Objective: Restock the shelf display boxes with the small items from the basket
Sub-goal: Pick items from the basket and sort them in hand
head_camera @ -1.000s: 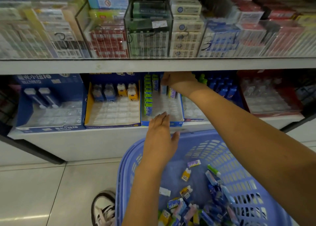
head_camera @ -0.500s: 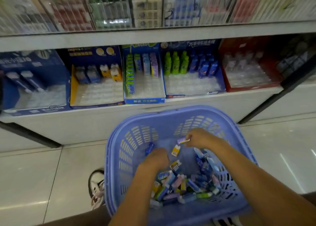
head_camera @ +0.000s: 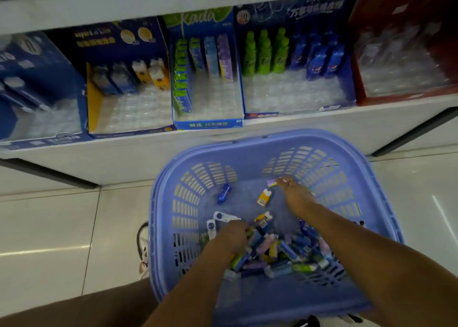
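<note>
Both my hands are inside the purple plastic basket on the floor. My left hand is curled down into the pile of small coloured packets; what it holds is hidden. My right hand reaches to the far side and pinches a small purple packet at its fingertips. Loose in the basket lie a yellow packet and a blue one. Above, on the low shelf, the blue display box holds green, blue and purple packets at its back.
Beside it stand a yellow-sided box with small bottles, a blue box with green and blue bottles, a red box and a blue box far left. A white shoe sits left of the basket on pale floor tiles.
A second ago my right hand was up in the blue display box and my left at its front edge. Both dropped into the basket; the right now pinches a purple packet.
</note>
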A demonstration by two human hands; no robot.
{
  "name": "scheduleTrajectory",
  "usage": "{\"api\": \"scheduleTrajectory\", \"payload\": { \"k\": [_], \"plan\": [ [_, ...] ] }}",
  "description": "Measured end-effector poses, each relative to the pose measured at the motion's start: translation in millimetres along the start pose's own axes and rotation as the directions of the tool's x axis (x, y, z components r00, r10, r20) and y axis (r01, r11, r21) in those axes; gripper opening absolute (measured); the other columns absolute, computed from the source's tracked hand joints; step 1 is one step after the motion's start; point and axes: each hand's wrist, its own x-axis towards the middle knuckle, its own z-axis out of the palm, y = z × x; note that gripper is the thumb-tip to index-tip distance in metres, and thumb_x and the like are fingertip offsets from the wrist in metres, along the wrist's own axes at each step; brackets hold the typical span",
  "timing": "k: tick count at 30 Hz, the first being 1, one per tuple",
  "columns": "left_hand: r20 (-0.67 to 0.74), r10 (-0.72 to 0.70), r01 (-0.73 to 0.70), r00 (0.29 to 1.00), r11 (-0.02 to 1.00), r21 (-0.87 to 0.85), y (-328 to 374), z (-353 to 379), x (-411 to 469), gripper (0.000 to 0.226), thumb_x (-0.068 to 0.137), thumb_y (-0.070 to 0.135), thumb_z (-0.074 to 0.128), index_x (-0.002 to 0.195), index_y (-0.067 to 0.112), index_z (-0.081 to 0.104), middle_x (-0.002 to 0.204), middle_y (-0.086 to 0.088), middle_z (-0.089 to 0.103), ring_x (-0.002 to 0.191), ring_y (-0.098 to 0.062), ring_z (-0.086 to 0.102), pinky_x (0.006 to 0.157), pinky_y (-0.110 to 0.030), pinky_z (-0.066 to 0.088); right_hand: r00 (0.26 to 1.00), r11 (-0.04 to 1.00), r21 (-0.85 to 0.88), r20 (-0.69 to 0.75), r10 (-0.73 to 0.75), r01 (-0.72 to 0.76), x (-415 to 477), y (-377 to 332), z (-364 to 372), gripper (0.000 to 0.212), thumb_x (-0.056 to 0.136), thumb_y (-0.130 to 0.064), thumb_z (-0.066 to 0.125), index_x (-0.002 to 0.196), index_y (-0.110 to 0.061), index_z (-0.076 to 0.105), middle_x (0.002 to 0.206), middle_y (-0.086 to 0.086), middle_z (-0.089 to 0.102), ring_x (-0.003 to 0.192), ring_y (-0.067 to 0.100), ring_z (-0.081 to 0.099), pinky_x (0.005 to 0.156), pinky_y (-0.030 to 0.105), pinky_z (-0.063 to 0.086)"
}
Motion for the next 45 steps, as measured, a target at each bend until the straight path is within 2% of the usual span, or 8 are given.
{"api": "scheduleTrajectory", "payload": {
  "k": [7, 17, 21, 24, 30, 36, 41, 45],
  "plan": [
    [-0.039, -0.025, 0.021, 0.999, 0.993, -0.112, -3.5, -1.4, 13.4, 0.022, 0.089, 0.020, 0.063, 0.090, -0.002, 0.060, 0.091, -0.025, 0.059, 0.086, -0.033, 0.059, 0.073, -0.038, 0.046, 0.993, 0.981, -0.163, 0.045, 0.110, -0.102, 13.0, -10.7, -2.7, 0.041, 0.093, -0.020, 0.054, 0.130, -0.010, 0.039, 0.133, 0.017, 0.043, 0.114, 0.041, 0.052, 0.089, 0.051, 0.049],
    [-0.010, -0.140, 0.130, 0.990, 0.941, -0.313, -3.0, -11.3, 15.2, 0.029, 0.086, 0.015, 0.063, 0.062, 0.011, 0.046, 0.059, -0.001, 0.036, 0.056, -0.014, 0.039, 0.058, -0.027, 0.035, 0.993, 0.876, 0.471, 0.103, 0.060, -0.102, -7.2, -12.8, -45.5, 0.023, 0.076, -0.010, 0.078, 0.068, -0.019, 0.057, 0.084, 0.009, 0.066, 0.083, 0.021, 0.060, 0.079, 0.036, 0.050],
    [0.014, -0.178, 0.085, 0.984, 0.396, -0.914, 22.0, -41.2, 5.3, 0.024, 0.092, 0.007, 0.051, 0.068, 0.007, 0.051, 0.057, -0.006, 0.049, 0.055, -0.019, 0.052, 0.060, -0.035, 0.052, 0.996, 0.804, 0.594, 0.081, -0.030, -0.024, -32.2, -25.5, -76.2, 0.020, 0.075, -0.009, 0.078, 0.074, -0.016, 0.059, 0.075, 0.004, 0.065, 0.072, 0.016, 0.058, 0.069, 0.030, 0.049],
    [-0.181, -0.116, -0.165, 0.977, 0.131, -0.977, 38.7, -63.3, -10.2, 0.026, 0.091, 0.025, 0.063, 0.070, 0.010, 0.058, 0.047, 0.001, 0.039, 0.042, -0.012, 0.040, 0.044, -0.024, 0.043, 0.999, 0.773, 0.633, -0.012, -0.053, 0.049, -51.3, -47.9, -94.3, 0.024, 0.073, -0.011, 0.080, 0.076, -0.019, 0.058, 0.070, -0.005, 0.064, 0.066, 0.008, 0.058, 0.057, 0.016, 0.044],
    [-0.516, -0.147, -0.486, 0.844, 0.196, -0.852, 49.5, -96.6, -54.0, 0.040, 0.083, 0.022, 0.072, 0.051, 0.019, 0.049, 0.042, 0.007, 0.030, 0.040, -0.010, 0.027, 0.043, -0.023, 0.030, 0.966, 0.757, 0.600, -0.176, -0.192, 0.259, -95.8, -97.8, -130.2, 0.028, 0.071, -0.017, 0.082, 0.085, -0.012, 0.058, 0.078, 0.001, 0.065, 0.072, 0.012, 0.059, 0.068, 0.024, 0.046],
    [-0.633, 0.076, -0.552, 0.770, 0.576, -0.603, 39.2, -138.2, -110.2, 0.017, 0.079, 0.025, 0.076, 0.073, 0.012, 0.066, 0.042, 0.009, 0.045, 0.038, -0.006, 0.042, 0.042, -0.018, 0.040, 0.873, 0.664, 0.568, -0.300, -0.384, 0.487, -127.3, -134.6, -176.1, 0.011, 0.085, -0.011, 0.068, 0.094, -0.016, 0.069, 0.087, 0.002, 0.068, 0.077, 0.006, 0.065, 0.075, 0.020, 0.055],
    [-0.781, -0.103, -0.678, 0.616, 0.434, -0.593, 35.2, -157.6, -126.5, 0.025, 0.086, 0.025, 0.067, 0.062, 0.022, 0.059, 0.041, 0.009, 0.044, 0.038, -0.009, 0.044, 0.045, -0.021, 0.042, 0.771, 0.635, 0.478, -0.548, -0.324, 0.607, -112.3, -161.9, -213.5, 0.011, 0.085, -0.005, 0.066, 0.090, -0.015, 0.067, 0.079, 0.001, 0.068, 0.061, -0.001, 0.062, 0.062, 0.012, 0.051],
    [-0.718, -0.180, -0.698, 0.673, 0.169, -0.696, 25.9, -165.9, -134.2, 0.033, 0.095, 0.041, 0.051, 0.078, 0.016, 0.064, 0.049, 0.008, 0.049, 0.044, -0.008, 0.046, 0.046, -0.020, 0.043, 0.620, 0.740, 0.275, -0.748, -0.236, 0.614, -85.5, -180.0, -245.1, 0.015, 0.087, -0.006, 0.062, 0.099, -0.008, 0.070, 0.091, 0.008, 0.071, 0.079, 0.012, 0.067, 0.076, 0.020, 0.052]
  ]
}}
